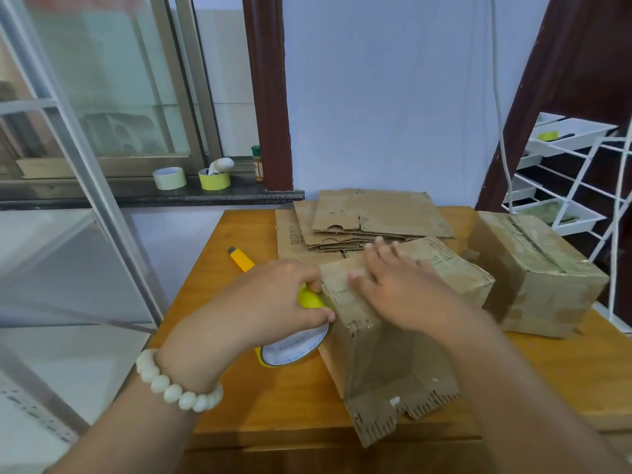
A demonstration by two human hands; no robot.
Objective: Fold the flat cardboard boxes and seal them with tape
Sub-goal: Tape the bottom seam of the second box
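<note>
A folded cardboard box (386,354) lies on its side in the middle of the wooden table (290,401), its open flaps toward me. My left hand (273,302) grips a yellow tape roll (294,343) held against the box's left edge. My right hand (400,285) presses flat on the box's top face with straight, spread fingers. A stack of flat cardboard boxes (372,217) lies behind it. A finished taped box (533,275) stands to the right.
A yellow utility knife (241,260) lies on the table left of the boxes. Two tape rolls (191,177) and a small jar (258,164) stand on the windowsill. A white wire rack (574,186) with trays stands at the right.
</note>
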